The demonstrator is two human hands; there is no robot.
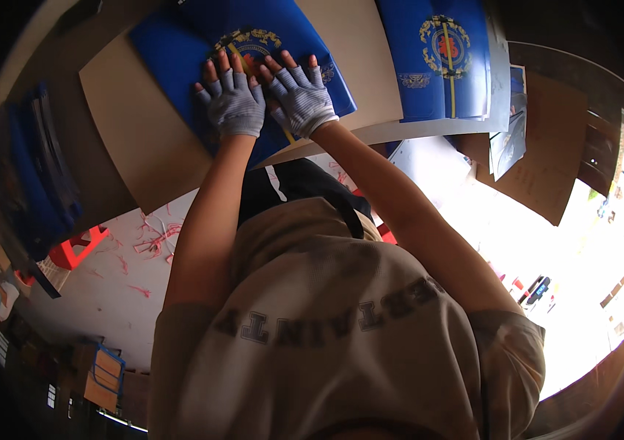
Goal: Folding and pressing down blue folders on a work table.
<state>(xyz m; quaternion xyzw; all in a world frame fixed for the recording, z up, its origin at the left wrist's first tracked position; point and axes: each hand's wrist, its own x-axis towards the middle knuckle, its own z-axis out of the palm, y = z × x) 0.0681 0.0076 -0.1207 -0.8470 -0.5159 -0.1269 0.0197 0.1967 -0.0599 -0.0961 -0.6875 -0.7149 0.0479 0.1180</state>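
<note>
Both hands wear grey striped fingerless gloves and lie flat on a glossy blue printed sheet (172,55) with a gold and red emblem. My left hand (234,101) has its fingers spread, pressing near the lower middle of the sheet. Beside it, almost touching, my right hand (299,94) rests with fingers stretched out over the emblem's lower edge. The sheet lies at a slant on brown cardboard (136,117). Part of the emblem and of a yellow stripe is hidden under my hands.
To the right lies a stack of similar blue sheets (414,95). Another cardboard piece (539,139) juts out past it. More blue items (48,161) stand at the left. A red plastic stool (81,248) and pink scraps (139,291) are on the floor below.
</note>
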